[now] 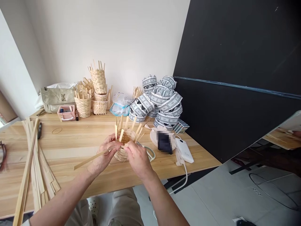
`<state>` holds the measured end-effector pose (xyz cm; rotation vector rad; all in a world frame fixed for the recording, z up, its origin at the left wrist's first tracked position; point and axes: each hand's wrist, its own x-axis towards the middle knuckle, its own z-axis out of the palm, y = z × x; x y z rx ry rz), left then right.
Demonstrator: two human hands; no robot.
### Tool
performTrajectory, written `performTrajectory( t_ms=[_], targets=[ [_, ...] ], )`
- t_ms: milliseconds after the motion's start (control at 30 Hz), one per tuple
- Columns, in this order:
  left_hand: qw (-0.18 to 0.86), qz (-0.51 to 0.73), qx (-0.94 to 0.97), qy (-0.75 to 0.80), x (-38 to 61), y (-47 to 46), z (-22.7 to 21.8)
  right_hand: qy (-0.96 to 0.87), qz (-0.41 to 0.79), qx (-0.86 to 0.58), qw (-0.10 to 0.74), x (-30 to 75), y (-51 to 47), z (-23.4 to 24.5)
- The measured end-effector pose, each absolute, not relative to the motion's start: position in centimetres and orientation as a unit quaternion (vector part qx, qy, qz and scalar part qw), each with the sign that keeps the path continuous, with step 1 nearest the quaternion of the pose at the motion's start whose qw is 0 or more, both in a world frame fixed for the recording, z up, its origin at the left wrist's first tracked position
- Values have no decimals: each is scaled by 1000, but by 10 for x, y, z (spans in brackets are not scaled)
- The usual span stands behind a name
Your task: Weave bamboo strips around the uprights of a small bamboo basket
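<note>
A: Basket [124, 146], half woven, sits at the frame's centre on the counter [70, 147], uprights poking up loose.

B: And the hands?

A: Left hand [103, 157] pinches a long bamboo strip [90, 158] to feed it in; right hand [137, 158] grips the rim, steadying it. Spare strips [33, 163] lie lower left, within reach.

A pale straw-coloured woven basket [124, 144] is seen at the centre of the frame, above a light wood-grained table [70, 141]. At upper centre, rolls of white ribbon [160, 100] printed with a dark repeating pattern are piled. A white power bank [184, 150] lies right of centre, a pink tray [66, 113] and a beige quilted bag [56, 97] at upper left. The right side is filled by a black panel [235, 62].
</note>
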<state>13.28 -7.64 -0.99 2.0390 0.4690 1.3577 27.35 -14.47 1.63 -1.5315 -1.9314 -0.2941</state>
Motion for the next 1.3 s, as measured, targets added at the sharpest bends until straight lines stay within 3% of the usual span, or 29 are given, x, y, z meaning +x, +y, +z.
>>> performTrajectory(
  t_ms=[200, 433, 800, 1133, 1300],
  targets=[
    [319, 510, 778, 181, 134, -78, -8, -728, -59, -606, 316, 271, -144, 22],
    [319, 514, 766, 216, 128, -70, -7, -685, 31, -628, 369, 283, -155, 23],
    [492, 528, 642, 258, 127, -87, -3, -726, -23, -574, 378, 276, -149, 5],
    [573, 580, 522, 252, 134, -85, -24, -740, -75, -599, 298, 268, -149, -1],
    [606, 579, 481, 258, 140, -83, -24, -745, -82, -523, 404, 275, -160, -17]
  ],
)
